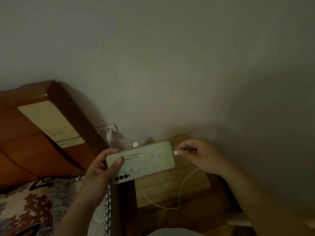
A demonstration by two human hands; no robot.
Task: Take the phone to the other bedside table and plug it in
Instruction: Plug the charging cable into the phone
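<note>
I hold a phone (146,160) in a pale green patterned case, back side up, level above the wooden bedside table (172,186). My left hand (104,167) grips its camera end, thumb on the back. My right hand (196,154) pinches the white plug of the charging cable (175,152), whose tip sits right at the phone's right end; I cannot tell if it is seated in the port. The white cable (181,188) loops down over the tabletop and back under the phone. A white charger (109,135) is plugged into the wall socket (106,129).
A red-brown wooden headboard (39,138) and a bed with a patterned pillow (29,203) lie at the left. The bare wall rises behind the table. A small white round object (135,144) shows just behind the phone. A pale ledge (238,218) sits at the lower right.
</note>
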